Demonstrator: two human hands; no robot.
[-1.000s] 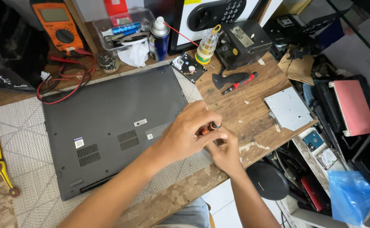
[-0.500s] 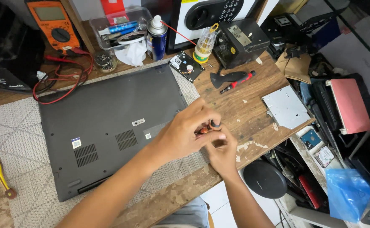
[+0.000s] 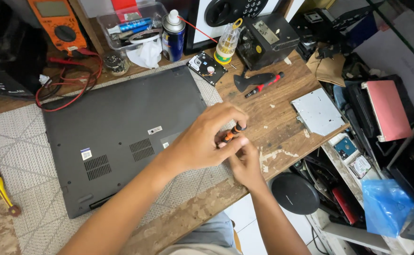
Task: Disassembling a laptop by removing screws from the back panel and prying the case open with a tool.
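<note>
Gripping a small orange-and-black screwdriver (image 3: 230, 134), the left hand (image 3: 206, 140) closes its thumb and fingers around the tool's handle just off the near right corner of the dark grey laptop (image 3: 117, 132), which lies upside down with its vents and labels showing. The screwdriver sits between the fingertips, tilted, its black cap poking out above the thumb. The right hand (image 3: 246, 163) comes in from below and touches the same tool, its fingers curled up against the lower end; whether they pinch the shaft or only steady it is hidden by the left hand. Both hands hover over the edge of the grey woven mat (image 3: 22, 141) under the laptop, where the mat meets the worn wooden table (image 3: 282, 123). Beyond the laptop's far right corner lies a bare hard drive (image 3: 208, 67), with a spray can (image 3: 173, 37) behind it and a yellowish bottle (image 3: 227, 43) just to its right. A red-and-black screwdriver (image 3: 263, 85) rests on the wood to the right of the laptop, well apart from the hands, and a flat silver metal plate (image 3: 316, 112) lies farther right still.
</note>
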